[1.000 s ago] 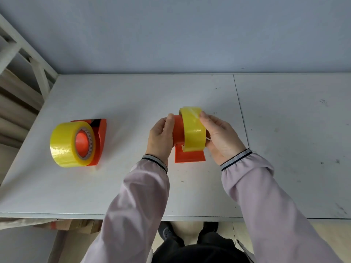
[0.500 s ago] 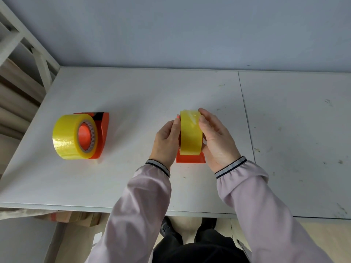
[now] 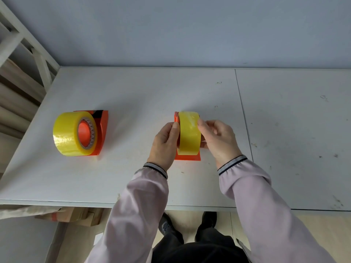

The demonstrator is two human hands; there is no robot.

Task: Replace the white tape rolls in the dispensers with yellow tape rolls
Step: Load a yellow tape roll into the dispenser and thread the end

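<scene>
An orange dispenser (image 3: 187, 156) stands upright on the white table (image 3: 133, 95) near its middle, with a yellow tape roll (image 3: 189, 133) mounted on it. My left hand (image 3: 165, 144) grips the dispenser's left side, thumb on its orange edge. My right hand (image 3: 218, 138) is at the roll's right side, fingertips pinching at the tape surface near the top. At the left lies a second orange dispenser (image 3: 103, 128) on its side, carrying another yellow tape roll (image 3: 66, 135). No white roll is in view.
A white wooden frame (image 3: 38, 54) and stacked boards stand off the table's left end. A seam (image 3: 244, 114) splits the tabletop right of my hands. Cardboard (image 3: 76, 215) lies under the table's front edge.
The dispenser with its roll has come down from a tilted hold to stand upright on the table. My right hand has slid from behind the roll to its upper right side.
</scene>
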